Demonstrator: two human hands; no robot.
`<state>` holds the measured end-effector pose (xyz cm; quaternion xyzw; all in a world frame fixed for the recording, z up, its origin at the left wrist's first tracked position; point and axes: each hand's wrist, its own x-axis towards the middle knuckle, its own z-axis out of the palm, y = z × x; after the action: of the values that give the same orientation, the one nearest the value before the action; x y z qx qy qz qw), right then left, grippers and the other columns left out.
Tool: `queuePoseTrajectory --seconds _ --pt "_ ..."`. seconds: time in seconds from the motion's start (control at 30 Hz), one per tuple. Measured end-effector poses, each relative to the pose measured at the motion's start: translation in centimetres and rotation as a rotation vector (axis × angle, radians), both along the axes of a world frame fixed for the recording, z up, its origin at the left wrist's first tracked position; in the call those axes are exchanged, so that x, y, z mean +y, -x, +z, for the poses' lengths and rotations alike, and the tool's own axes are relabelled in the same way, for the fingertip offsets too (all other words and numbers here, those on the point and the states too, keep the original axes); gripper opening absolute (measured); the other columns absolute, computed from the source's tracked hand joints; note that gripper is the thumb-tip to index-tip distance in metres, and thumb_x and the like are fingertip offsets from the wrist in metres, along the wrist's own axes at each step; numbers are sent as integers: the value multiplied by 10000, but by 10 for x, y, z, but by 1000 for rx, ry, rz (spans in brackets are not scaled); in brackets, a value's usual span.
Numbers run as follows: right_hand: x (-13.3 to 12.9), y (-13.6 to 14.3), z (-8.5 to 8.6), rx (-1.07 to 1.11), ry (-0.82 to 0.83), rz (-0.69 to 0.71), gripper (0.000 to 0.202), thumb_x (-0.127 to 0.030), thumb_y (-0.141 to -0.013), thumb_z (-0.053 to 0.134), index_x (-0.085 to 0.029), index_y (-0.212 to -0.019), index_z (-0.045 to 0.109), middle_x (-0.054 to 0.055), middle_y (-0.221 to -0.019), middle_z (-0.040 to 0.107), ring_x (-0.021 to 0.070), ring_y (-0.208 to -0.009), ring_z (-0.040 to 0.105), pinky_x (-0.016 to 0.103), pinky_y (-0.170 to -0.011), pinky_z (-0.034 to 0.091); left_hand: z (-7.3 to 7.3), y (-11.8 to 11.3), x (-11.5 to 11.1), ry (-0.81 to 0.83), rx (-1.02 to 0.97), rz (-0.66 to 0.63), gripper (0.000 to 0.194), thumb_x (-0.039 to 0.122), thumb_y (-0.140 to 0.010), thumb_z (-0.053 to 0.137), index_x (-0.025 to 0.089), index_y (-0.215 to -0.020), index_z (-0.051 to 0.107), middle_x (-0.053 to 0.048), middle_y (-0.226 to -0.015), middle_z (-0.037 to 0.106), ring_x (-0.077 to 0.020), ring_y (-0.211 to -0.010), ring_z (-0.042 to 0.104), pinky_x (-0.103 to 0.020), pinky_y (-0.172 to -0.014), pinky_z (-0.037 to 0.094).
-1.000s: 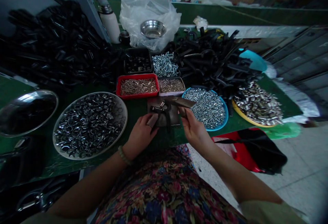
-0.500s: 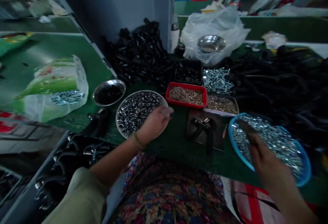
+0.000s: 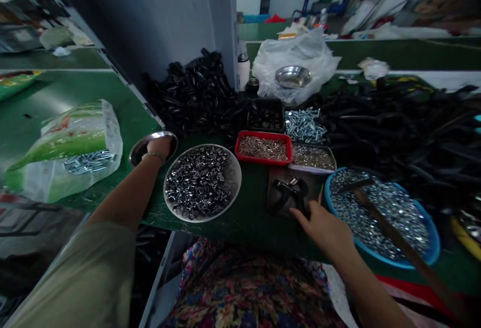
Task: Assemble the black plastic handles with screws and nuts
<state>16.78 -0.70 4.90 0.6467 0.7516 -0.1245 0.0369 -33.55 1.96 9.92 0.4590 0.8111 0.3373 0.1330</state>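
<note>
Hands work apart on a green bench in the head view. The left hand reaches into a small steel bowl at the bench's left side, fingers curled down inside it; whether they grip anything I cannot tell. The right hand rests at the near edge, fingers loosely spread, fingertips touching a black clamp part that lies on a dark mat just left of a blue bowl of nuts. A wooden-handled tool lies across that bowl. Between the hands sits a round tray of shiny rings. Behind it stands a red tray of small metal pieces, and black parts are heaped farther back.
</note>
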Motion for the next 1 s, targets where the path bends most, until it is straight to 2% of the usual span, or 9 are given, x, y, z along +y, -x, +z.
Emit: queuePoseTrajectory --seconds 0.1,0.17,0.27,0.33,0.43,0.5,0.83,0.93,1.0 --pt "3 16 -6 210 25 -132 236 -437 -832 500 -204 -811 471 89 -806 652 226 -676 654 317 -585 452 11 -21 0 -90 -111 13 113 101 -807 569 142 -702 560 28 -603 506 -184 -905 603 -283 -836 443" --pt "6 13 -9 605 141 -258 247 -420 -784 559 -226 -836 414 -9 -649 590 146 -479 553 244 -453 377 12 -54 -1 -150 -226 -17 60 170 -847 547 146 -855 603 21 -750 602 -139 -818 612 -257 -766 479" --pt "3 10 -5 1326 486 -387 355 -481 -760 610 -255 -858 354 -131 -477 418 66 -293 283 173 -328 203 2 -134 -11 -196 -518 -160 202 326 -853 583 178 -985 618 -16 -977 672 -104 -757 628 -240 -703 529" --pt "-3 12 -1 1664 666 -405 380 -522 -773 616 -248 -800 354 -142 -444 368 41 -276 194 150 -303 151 -6 -194 -21 -196 -974 -299 255 327 -753 712 186 -953 639 -22 -1006 678 -99 -764 638 -223 -704 544" --pt "-12 14 0 1917 826 -401 451 -551 -797 601 -219 -656 330 -123 -408 337 21 -263 149 139 -272 130 -15 -264 -32 -96 -1396 -391 274 251 -665 793 184 -893 657 11 -922 669 -52 -645 605 -160 -597 525" --pt "-17 10 -4 1979 884 -402 485 -547 -809 595 -207 -595 322 -114 -393 313 16 -257 137 137 -263 133 -18 -289 -35 -43 -1529 -422 258 221 -663 798 175 -878 663 29 -833 641 -28 -580 563 -134 -543 498" --pt "-23 -2 -6 1970 915 -422 557 -555 -809 597 -193 -502 305 -104 -371 295 3 -259 162 136 -265 164 -30 -308 -40 89 -1742 -507 305 240 -692 789 241 -960 645 31 -928 598 -22 -615 503 -133 -544 446" --pt "-20 -2 5 1848 772 -415 455 -563 -822 562 -198 -606 396 -115 -398 320 18 -260 176 147 -274 156 -38 -306 -36 156 -1703 -522 418 279 -695 782 282 -1070 598 35 -935 582 -27 -616 502 -144 -547 438" --pt "-19 -6 20 1638 588 -359 364 -554 -832 543 -206 -738 490 -116 -419 352 40 -263 223 161 -284 186 -39 -301 -31 184 -1549 -497 475 274 -687 779 271 -1113 570 32 -905 569 -30 -601 499 -142 -524 419"
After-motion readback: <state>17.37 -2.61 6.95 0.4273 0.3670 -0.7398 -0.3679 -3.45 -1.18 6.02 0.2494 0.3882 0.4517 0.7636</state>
